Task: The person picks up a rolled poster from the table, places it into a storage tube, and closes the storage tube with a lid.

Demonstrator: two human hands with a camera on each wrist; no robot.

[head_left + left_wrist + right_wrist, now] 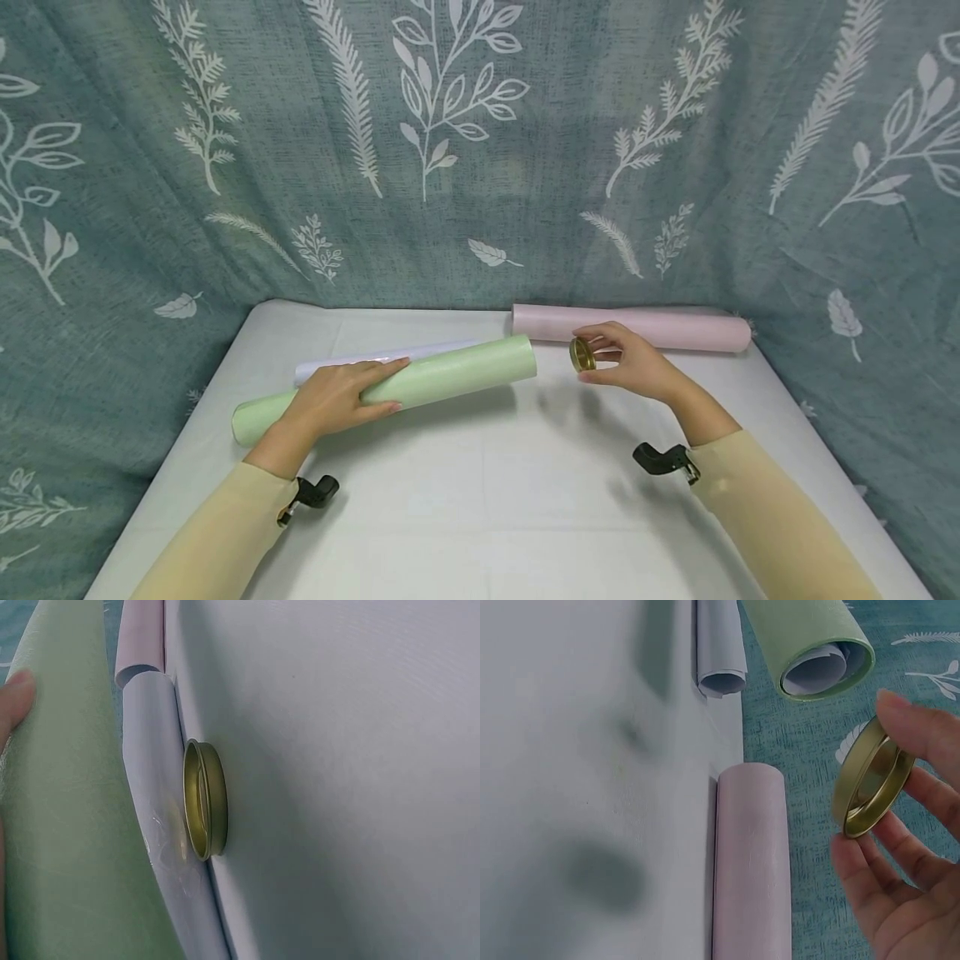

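My left hand [337,398] grips a pale green cardboard tube [468,368] from above, thumb on the near side. The tube is tilted, its right end raised off the table. In the right wrist view, rolled white paper [815,671] shows inside its open end. My right hand [636,364] pinches a round gold metal lid [582,355] by its edge between thumb and fingertips, right of that open end. A second gold lid [216,799] rests on the table beside a white paper roll [154,780] in the left wrist view; the head view does not show it.
A pink tube [675,329] lies along the table's back edge, behind my right hand. The white roll lies behind the green tube, partly hidden by it. A blue-green leaf-patterned curtain [555,225] hangs around the white table [480,500].
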